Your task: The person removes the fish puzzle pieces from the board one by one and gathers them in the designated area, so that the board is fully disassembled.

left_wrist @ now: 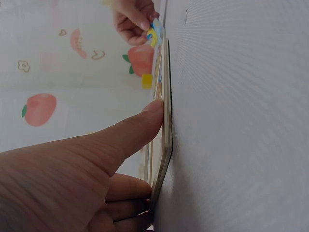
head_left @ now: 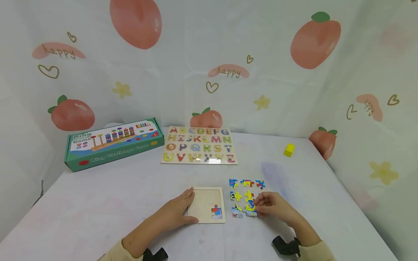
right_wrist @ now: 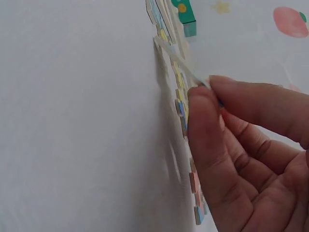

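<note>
A square wooden puzzle tray [head_left: 202,203] lies on the table with one jigsaw piece [head_left: 216,212] in its near right corner. My left hand [head_left: 177,210] holds the tray by its left side, thumb [left_wrist: 153,108] at the near edge and fingers towards the far corner. To the right of the tray, my right hand [head_left: 272,206] pinches a blue and yellow puzzle piece [head_left: 250,207] between thumb and index finger. In the right wrist view that piece [right_wrist: 181,60] is tilted, raised at the fingertips. Several loose pieces [head_left: 247,183] lie in rows around it.
A wooden alphabet board [head_left: 199,145] lies at the back of the table. Left of it stands a green ring game box [head_left: 114,145]. A yellow block [head_left: 289,149] sits at the back right. A printed cloth [head_left: 183,72] hangs behind the table.
</note>
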`<move>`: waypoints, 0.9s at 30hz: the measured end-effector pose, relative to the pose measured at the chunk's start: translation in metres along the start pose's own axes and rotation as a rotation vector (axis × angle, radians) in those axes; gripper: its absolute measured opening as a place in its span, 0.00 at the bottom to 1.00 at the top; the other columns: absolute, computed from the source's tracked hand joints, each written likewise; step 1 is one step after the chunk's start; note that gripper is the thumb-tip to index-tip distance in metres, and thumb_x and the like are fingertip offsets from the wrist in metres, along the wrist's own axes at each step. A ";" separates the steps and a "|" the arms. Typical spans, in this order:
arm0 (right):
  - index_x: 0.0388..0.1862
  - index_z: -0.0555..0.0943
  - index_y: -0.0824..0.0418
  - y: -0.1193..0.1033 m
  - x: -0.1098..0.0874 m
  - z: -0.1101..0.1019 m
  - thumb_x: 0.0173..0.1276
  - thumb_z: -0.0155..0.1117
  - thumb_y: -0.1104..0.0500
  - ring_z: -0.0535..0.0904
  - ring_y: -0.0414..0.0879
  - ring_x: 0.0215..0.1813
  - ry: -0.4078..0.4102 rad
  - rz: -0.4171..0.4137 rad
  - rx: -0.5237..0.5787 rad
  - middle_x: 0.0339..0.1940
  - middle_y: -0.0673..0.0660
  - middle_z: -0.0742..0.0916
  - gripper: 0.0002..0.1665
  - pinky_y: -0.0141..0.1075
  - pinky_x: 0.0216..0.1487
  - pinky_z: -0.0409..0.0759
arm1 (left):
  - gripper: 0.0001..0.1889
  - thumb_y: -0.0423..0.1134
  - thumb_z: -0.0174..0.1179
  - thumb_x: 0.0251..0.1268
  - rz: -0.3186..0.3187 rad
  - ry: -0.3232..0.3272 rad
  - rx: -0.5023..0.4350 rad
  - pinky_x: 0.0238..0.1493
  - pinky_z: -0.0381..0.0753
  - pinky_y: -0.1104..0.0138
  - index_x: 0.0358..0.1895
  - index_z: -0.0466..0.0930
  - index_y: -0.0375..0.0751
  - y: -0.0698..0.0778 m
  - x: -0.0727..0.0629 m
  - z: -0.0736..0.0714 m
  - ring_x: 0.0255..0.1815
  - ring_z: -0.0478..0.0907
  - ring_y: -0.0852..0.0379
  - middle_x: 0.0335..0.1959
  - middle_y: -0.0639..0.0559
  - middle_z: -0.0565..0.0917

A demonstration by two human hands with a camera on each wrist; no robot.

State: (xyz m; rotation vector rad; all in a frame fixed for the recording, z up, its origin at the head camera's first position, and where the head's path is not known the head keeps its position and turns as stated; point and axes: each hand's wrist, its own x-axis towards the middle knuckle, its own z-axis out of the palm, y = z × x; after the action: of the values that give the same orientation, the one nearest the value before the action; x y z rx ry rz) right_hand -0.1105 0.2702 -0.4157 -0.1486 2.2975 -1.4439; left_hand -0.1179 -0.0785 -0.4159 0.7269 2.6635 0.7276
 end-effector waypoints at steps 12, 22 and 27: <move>0.39 0.76 0.74 -0.007 -0.004 -0.001 0.58 0.68 0.62 0.77 0.42 0.31 -0.002 -0.009 -0.016 0.28 0.52 0.80 0.17 0.30 0.34 0.83 | 0.47 0.53 0.67 0.49 -0.006 0.000 -0.019 0.69 0.60 0.51 0.67 0.59 0.28 0.001 0.000 -0.001 0.74 0.53 0.44 0.73 0.39 0.55; 0.37 0.77 0.71 -0.002 -0.002 0.001 0.58 0.68 0.62 0.75 0.42 0.32 -0.001 -0.044 -0.088 0.29 0.54 0.80 0.15 0.27 0.32 0.80 | 0.47 0.53 0.68 0.49 -0.005 -0.003 -0.030 0.69 0.59 0.50 0.67 0.59 0.27 0.001 -0.001 0.000 0.74 0.52 0.44 0.73 0.39 0.55; 0.36 0.77 0.70 -0.001 -0.001 0.002 0.58 0.68 0.62 0.74 0.43 0.31 0.006 -0.054 -0.139 0.28 0.54 0.79 0.13 0.27 0.30 0.79 | 0.46 0.52 0.68 0.49 0.002 -0.001 -0.040 0.69 0.60 0.50 0.67 0.59 0.26 0.002 -0.001 0.000 0.74 0.53 0.43 0.73 0.38 0.56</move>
State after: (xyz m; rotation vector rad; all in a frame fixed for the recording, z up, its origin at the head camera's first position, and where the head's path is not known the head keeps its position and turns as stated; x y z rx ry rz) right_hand -0.1091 0.2683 -0.4149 -0.2487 2.4159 -1.3112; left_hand -0.1160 -0.0777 -0.4142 0.7189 2.6399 0.7781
